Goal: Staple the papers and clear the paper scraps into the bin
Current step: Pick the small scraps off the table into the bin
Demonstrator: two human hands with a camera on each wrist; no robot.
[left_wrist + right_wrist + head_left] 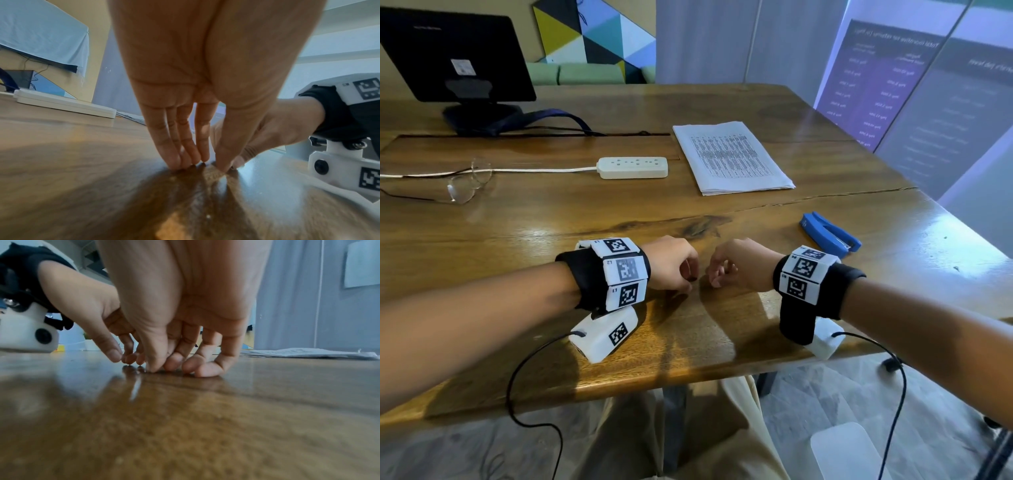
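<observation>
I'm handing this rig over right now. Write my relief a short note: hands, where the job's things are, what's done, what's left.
Left hand: fingers straight, tips down on the table, holding nothing visible.
Right hand: fingers loosely bent, tips on the table beside the left, nothing visible in it.
Papers: stack lying flat further back; no staple can be made out.
Stapler: right of the hands, untouched.
No scraps or bin in view.
Left: staple the stack, clear any scraps into the bin.
</observation>
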